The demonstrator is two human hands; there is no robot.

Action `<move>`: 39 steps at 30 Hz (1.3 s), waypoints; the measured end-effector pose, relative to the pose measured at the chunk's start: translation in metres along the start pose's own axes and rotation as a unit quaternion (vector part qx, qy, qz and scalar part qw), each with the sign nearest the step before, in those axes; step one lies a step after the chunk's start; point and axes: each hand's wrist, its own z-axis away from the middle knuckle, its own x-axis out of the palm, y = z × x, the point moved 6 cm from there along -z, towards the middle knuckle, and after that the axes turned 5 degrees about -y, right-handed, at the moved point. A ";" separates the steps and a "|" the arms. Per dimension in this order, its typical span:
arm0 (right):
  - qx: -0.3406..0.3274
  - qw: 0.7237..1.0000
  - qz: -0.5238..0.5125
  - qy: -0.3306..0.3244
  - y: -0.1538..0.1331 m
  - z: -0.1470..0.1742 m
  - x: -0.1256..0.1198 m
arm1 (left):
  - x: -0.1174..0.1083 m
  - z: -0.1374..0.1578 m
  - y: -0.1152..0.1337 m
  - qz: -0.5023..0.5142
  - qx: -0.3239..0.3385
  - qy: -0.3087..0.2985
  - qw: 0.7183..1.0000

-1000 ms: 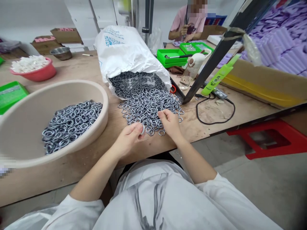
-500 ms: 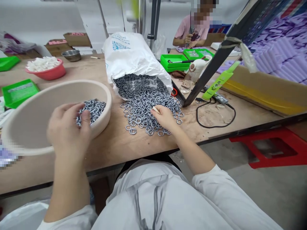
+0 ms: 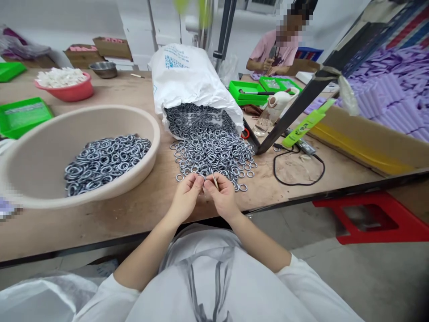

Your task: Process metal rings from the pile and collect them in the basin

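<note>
My left hand (image 3: 186,197) and my right hand (image 3: 222,196) meet at the near edge of a pile of grey metal rings (image 3: 214,152). The left fingertips pinch what looks like one ring (image 3: 203,177), mostly hidden by the thumbs. In my right hand is a slim pale stick-like tool (image 3: 215,180), its lower part covered by the fingers. The pile spills out of a white sack (image 3: 187,80) lying on its side. To the left stands a large beige basin (image 3: 40,129) with many more rings (image 3: 107,161) heaped in it.
A dark slanted metal post (image 3: 291,103) rises right of the pile, near a black cable (image 3: 275,170). Beyond it lies a carton (image 3: 355,143) with purple pieces. Green trays (image 3: 246,91) and a red bowl (image 3: 72,91) stand farther back. A co-worker (image 3: 275,53) sits across the table.
My left hand has left the basin and moved right to meet my right hand. The right hand has come slightly nearer me, still with the pale tool.
</note>
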 end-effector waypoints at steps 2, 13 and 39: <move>0.000 1.000 -0.007 -0.004 -0.001 0.000 0.001 | 0.001 0.001 -0.003 0.027 -0.016 -0.013 0.999; 0.060 0.994 -0.046 -0.073 0.009 -0.001 0.000 | 0.016 0.004 -0.016 0.132 -0.083 -0.057 0.986; -0.135 0.876 0.433 -0.165 -0.035 0.009 0.001 | 0.014 0.017 -0.020 0.254 -0.141 0.000 0.957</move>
